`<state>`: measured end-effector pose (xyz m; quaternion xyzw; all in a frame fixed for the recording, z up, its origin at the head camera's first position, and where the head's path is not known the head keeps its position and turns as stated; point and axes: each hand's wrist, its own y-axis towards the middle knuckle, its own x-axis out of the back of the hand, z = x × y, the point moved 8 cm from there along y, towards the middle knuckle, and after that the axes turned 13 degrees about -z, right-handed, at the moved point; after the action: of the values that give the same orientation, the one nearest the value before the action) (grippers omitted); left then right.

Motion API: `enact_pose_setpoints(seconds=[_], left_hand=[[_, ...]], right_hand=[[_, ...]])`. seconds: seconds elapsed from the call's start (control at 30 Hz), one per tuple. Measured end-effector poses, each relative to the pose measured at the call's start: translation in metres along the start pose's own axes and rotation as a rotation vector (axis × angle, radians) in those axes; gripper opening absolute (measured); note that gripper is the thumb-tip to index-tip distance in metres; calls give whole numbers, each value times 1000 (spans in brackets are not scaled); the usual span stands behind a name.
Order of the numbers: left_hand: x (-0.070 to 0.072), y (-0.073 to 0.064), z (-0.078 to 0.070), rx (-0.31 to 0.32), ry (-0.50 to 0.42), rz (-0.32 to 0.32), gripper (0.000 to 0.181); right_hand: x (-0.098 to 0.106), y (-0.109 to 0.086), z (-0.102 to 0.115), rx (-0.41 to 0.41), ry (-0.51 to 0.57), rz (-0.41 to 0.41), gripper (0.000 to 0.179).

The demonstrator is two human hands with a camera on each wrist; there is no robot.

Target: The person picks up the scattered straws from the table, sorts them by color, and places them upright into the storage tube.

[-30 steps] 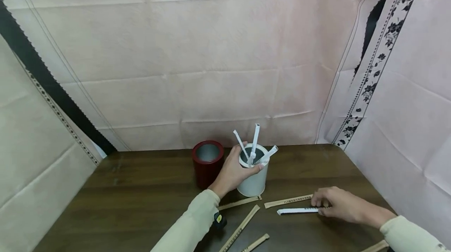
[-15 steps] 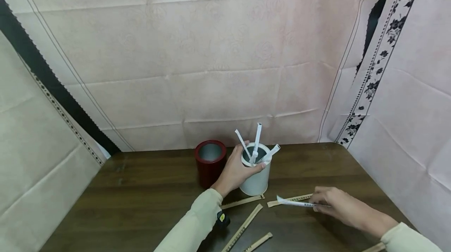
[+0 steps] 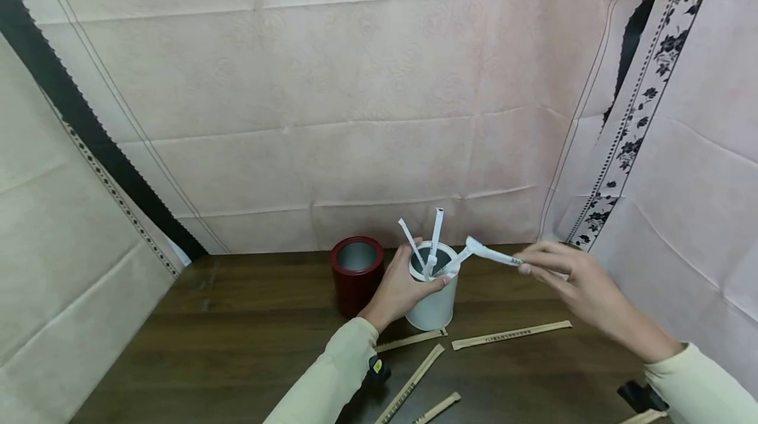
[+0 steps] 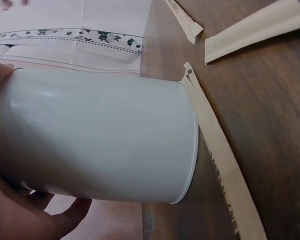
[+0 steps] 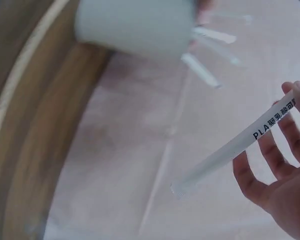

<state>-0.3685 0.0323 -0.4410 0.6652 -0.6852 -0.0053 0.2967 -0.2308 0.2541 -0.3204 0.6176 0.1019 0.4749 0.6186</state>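
Observation:
My left hand (image 3: 408,286) grips the rim area of a white cylindrical canister (image 3: 435,302), which stands upright on the table. Several white paper-wrapped straws (image 3: 436,233) lean out of its mouth. In the head view my right hand (image 3: 577,279) pinches another white wrapped straw (image 3: 496,255) at one end, its far tip beside the straws in the canister. Dark printing starting with "PLA" shows on this held straw (image 5: 240,142) in the right wrist view. The left wrist view has the canister's smooth side (image 4: 95,132) with fingers curled round its top.
A dark red canister (image 3: 358,279) stands just left of the white one. Several brown paper-wrapped straws (image 3: 512,335) lie on the wooden table (image 3: 249,332), one against the white canister's base. Pale cloth (image 3: 367,95) hangs behind and at both sides.
My right hand has lifted the white wrapped straw off the table and carried it up towards the white canister's mouth. My left hand keeps its grip on the canister.

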Motion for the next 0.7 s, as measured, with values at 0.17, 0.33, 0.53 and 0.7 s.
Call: enact_pose_setpoints(seconds=[0.17, 0.33, 0.53, 0.7], left_hand=[[0, -1, -2, 1, -15, -17, 92], [-4, -1, -3, -3, -22, -16, 91], [-3, -1, -3, -8, -21, -26, 91], [-1, -2, 0, 18, -25, -25, 92]], right_hand=[[-5, 25, 13, -63, 96, -55, 38], [-10, 37, 16, -52, 120, -142, 38], [-3, 55, 0, -173, 149, -306, 25], [-13, 65, -20, -334, 287, -354, 26]])
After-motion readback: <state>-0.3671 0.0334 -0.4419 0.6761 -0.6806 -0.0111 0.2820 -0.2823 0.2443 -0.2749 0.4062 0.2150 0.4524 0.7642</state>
